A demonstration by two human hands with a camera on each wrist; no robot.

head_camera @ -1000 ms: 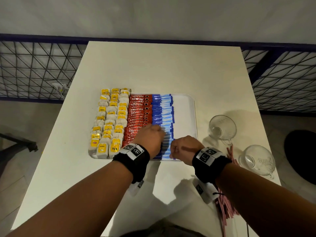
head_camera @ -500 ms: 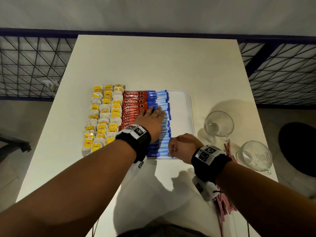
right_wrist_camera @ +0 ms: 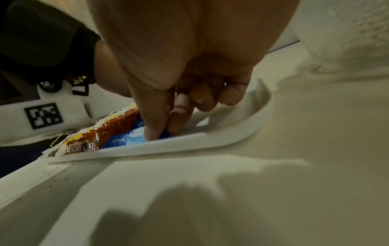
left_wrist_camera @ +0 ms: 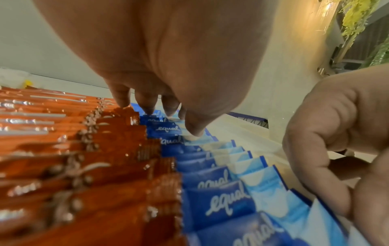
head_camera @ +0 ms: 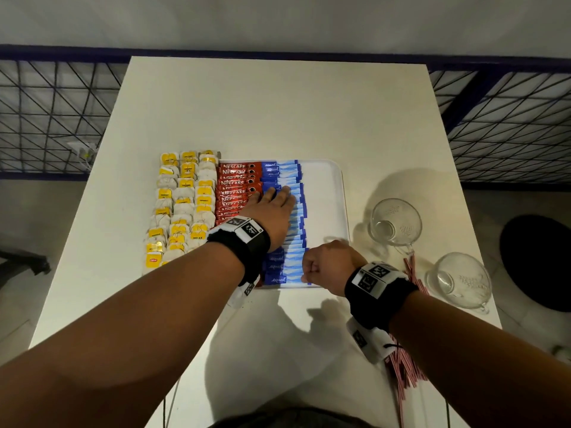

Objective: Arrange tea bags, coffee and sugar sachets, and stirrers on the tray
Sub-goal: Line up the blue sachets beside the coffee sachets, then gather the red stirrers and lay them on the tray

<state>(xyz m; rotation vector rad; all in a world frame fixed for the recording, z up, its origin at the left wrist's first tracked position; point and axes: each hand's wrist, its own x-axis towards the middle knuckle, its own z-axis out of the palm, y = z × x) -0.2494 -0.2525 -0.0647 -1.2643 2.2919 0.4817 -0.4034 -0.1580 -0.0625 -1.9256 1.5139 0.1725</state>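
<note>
A white tray (head_camera: 327,193) holds rows of yellow-tagged tea bags (head_camera: 182,208), red coffee sachets (head_camera: 236,183) and blue sugar sachets (head_camera: 290,174). My left hand (head_camera: 275,205) lies flat with straight fingers on the blue sugar row and the edge of the red row; its fingertips (left_wrist_camera: 149,108) touch the sachets. My right hand (head_camera: 324,264) is curled at the tray's near edge. Its thumb and forefinger pinch the end of a blue sugar sachet (right_wrist_camera: 164,134). Red-striped stirrers (head_camera: 414,273) lie on the table by my right wrist.
Two clear glass cups (head_camera: 395,222) (head_camera: 460,281) stand on the table right of the tray. The tray's right strip is bare. The white table (head_camera: 278,112) is ringed by a dark wire-mesh railing (head_camera: 52,115).
My left hand has opened flat and slid away from me along the sugar and coffee rows. The right hand has stayed at the tray's near edge.
</note>
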